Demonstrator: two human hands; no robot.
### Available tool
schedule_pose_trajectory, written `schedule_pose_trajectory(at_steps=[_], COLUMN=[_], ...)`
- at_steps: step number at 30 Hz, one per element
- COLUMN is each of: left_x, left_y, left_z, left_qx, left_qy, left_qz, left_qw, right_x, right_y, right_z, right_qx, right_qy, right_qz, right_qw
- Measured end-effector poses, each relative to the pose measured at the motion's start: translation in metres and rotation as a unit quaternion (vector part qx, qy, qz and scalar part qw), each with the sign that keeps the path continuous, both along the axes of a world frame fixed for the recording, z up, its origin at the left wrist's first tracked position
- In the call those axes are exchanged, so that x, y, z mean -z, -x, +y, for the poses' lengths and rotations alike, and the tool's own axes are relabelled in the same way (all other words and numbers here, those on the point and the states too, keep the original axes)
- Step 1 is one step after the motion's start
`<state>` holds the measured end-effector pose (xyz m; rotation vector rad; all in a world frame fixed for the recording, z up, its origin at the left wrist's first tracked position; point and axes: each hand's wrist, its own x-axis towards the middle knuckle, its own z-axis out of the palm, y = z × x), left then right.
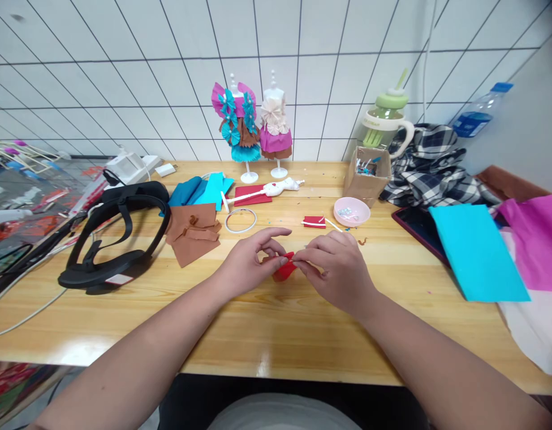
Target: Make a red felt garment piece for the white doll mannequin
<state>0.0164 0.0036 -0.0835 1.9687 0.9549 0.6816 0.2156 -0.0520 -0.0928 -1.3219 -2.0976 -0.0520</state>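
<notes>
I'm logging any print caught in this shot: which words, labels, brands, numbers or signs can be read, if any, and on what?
None can be read with certainty.
Blue label on the water bottle: pale markings, too blurred to read.
Pale band around the drinking cup: lettering too small and blurred.
White sticker on the black headset: no print can be made out.

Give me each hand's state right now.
Left hand: closed, pinching the small, red, folded paper-like piece.
Right hand: closed, pinching the same piece at its edge.
</notes>
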Motion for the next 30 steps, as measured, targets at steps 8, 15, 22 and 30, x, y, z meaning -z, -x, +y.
schedule_pose_trajectory(at_steps=[8,15,22,30], left_x=[0.000,-0.003,-0.004,-0.005], left_y=[0.000,0.000,-0.004,-0.002], left_z=[-0.002,-0.005,-0.010,-0.008], left_qx=[0.006,0.010,-0.008,0.006], left_qy=[-0.025,-0.018,-0.004,0.043], left_qz=[0.008,0.011,-0.020,-0.036], left_qw=[1.000,1.000,1.000,0.998], right_x=[-0.001,-0.001,0.000,0.000], right_y=[0.003,0.005,0.004,-0.004], right_z=[0.000,-0.001,0.001,0.013], right_qx=[0.015,0.022,0.015,-0.009], right_qy=[0.014,0.003,0.076,0.343], right_qz=[-0.018,-0.024,0.058,0.282], right_qw=[1.000,0.999,0.995,0.896])
